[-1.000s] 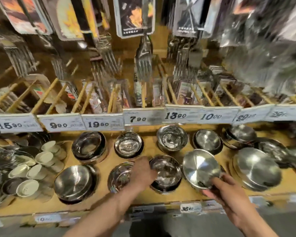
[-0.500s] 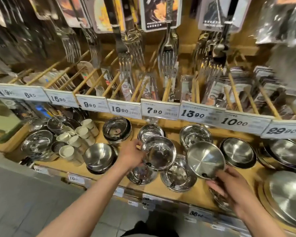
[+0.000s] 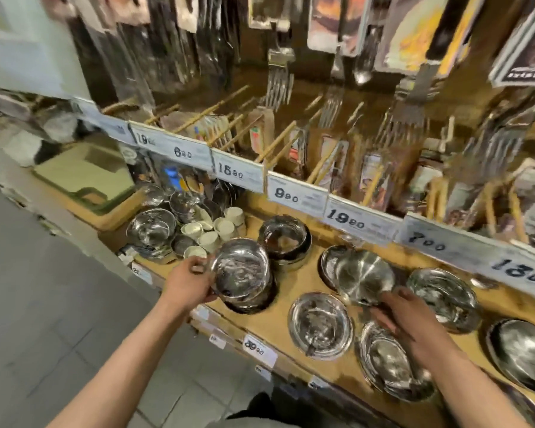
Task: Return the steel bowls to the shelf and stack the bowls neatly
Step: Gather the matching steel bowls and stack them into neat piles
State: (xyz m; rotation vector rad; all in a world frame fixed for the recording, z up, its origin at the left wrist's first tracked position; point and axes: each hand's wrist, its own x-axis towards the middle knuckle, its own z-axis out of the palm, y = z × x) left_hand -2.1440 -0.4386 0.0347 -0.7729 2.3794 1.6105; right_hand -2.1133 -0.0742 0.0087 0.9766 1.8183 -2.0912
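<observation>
My left hand [image 3: 189, 281] grips the rim of a shiny steel bowl [image 3: 240, 270], held just over a dark stack of bowls [image 3: 254, 302] near the wooden shelf's [image 3: 294, 282] front edge. In my right hand [image 3: 405, 319] is a second steel bowl [image 3: 364, 278], tilted with its underside toward me, above the middle of the shelf. More steel bowl stacks sit in round recesses: one behind [image 3: 284, 239], one in front centre [image 3: 320, 325], one under my right wrist [image 3: 386, 362].
Small white cups [image 3: 212, 231] and more steel bowls [image 3: 151, 231] crowd the shelf's left end. Price labels [image 3: 298, 196] line the rack above, with packaged forks [image 3: 278, 84] hanging overhead. Grey floor tiles [image 3: 59, 319] lie to the left.
The view has swung left. My left hand carried its bowl leftward over the front-left stack. My right hand still holds the tilted bowl over the shelf's middle.
</observation>
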